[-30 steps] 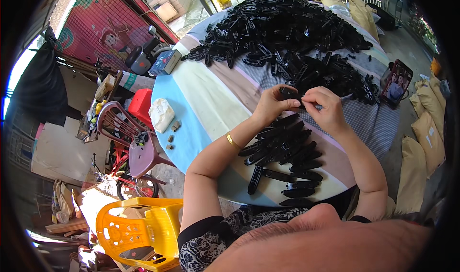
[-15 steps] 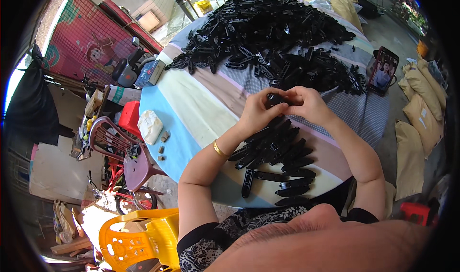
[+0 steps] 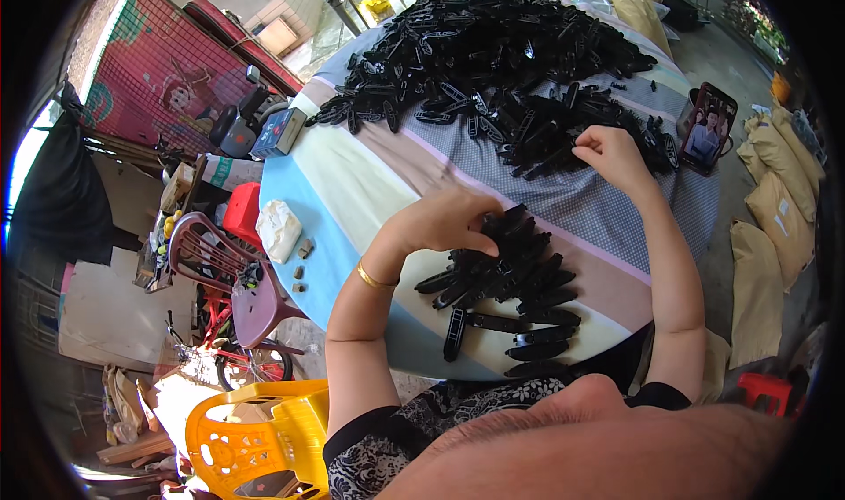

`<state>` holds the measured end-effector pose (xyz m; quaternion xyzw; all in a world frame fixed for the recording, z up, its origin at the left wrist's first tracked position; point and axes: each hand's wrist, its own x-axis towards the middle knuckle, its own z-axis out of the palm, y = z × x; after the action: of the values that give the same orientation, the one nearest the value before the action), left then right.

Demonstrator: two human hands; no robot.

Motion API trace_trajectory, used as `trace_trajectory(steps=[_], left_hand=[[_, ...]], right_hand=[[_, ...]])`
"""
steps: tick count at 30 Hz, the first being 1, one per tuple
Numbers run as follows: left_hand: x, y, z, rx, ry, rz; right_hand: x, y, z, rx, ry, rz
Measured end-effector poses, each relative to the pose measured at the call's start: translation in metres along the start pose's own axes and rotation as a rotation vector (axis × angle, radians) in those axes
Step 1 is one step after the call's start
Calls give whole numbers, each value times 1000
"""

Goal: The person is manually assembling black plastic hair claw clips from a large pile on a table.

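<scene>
My left hand (image 3: 455, 222) is at the far end of the near pile of slim black plastic pieces (image 3: 519, 275). Its fingers are curled, with the thumb apart from them, and the fingertips touch or hover just over the pieces. Farther off to the right, my right hand (image 3: 613, 157) reaches to the front edge of the big heap of similar black pieces (image 3: 493, 51). Its thumb and forefinger are pinched together; anything between them is too small or hidden to make out. One slotted black piece (image 3: 455, 334) lies at the near pile's left front.
A striped cloth (image 3: 352, 201) covers the round table. On its right edge a phone (image 3: 709, 128) stands propped; a white crumpled bag (image 3: 277, 231) lies at the left with small brown bits. A yellow chair (image 3: 238, 443) and purple chair (image 3: 255, 311) stand left, tan sacks (image 3: 755, 293) right.
My hands were together holding a black piece above the near pile. They have parted: the left went down and left to that pile, the right moved right to the heap.
</scene>
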<state>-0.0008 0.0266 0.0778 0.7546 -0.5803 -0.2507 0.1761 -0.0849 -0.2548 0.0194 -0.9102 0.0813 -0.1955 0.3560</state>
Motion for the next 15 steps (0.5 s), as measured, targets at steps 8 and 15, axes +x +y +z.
trace_trajectory(steps=[8, 15], left_hand=[[83, -27, 12, -77, 423, -5], [142, -33, 53, 267, 552, -36]], right_hand=[[-7, -5, 25, -455, -71, -110], [-9, -6, 30, -462, 22, -124]])
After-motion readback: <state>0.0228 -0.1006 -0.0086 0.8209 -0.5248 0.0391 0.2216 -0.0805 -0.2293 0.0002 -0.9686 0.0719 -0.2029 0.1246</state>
